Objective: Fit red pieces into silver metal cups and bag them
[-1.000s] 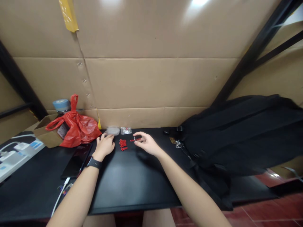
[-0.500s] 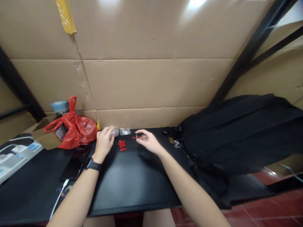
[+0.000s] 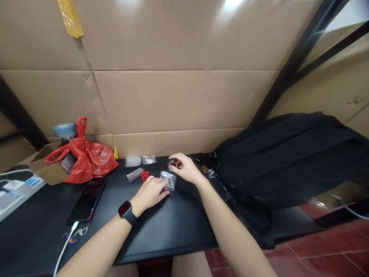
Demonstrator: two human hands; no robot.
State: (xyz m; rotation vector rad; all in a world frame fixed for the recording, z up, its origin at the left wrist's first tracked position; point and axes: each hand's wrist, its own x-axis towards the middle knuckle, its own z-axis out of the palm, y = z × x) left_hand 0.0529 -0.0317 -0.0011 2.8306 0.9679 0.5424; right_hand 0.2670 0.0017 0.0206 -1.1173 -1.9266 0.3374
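Note:
My left hand (image 3: 152,192), wearing a dark watch (image 3: 127,212), is low over the table with its fingers curled at the near-left edge of a small clear plastic bag (image 3: 168,179). Shiny contents show through that bag. Just beyond it, my right hand (image 3: 186,169) pinches a short red cord (image 3: 176,163) with a small silvery piece on it. Partly behind my left hand lies a bunch of red cords (image 3: 145,176). A flat clear packet (image 3: 134,175) rests beside them, and a whitish clear packet (image 3: 132,161) and another small packet (image 3: 149,159) lie along the back.
A red plastic bag (image 3: 95,156) and cardboard box (image 3: 52,169) stand at left, near a power strip (image 3: 23,196). A phone (image 3: 88,200) is plugged into a white cable. On the right, a black backpack (image 3: 282,161) covers the table beside small metal rings (image 3: 212,174).
My left hand has moved from the packets at the back toward me and right. The shiny-filled bag now lies between my hands. My right hand keeps its red cord.

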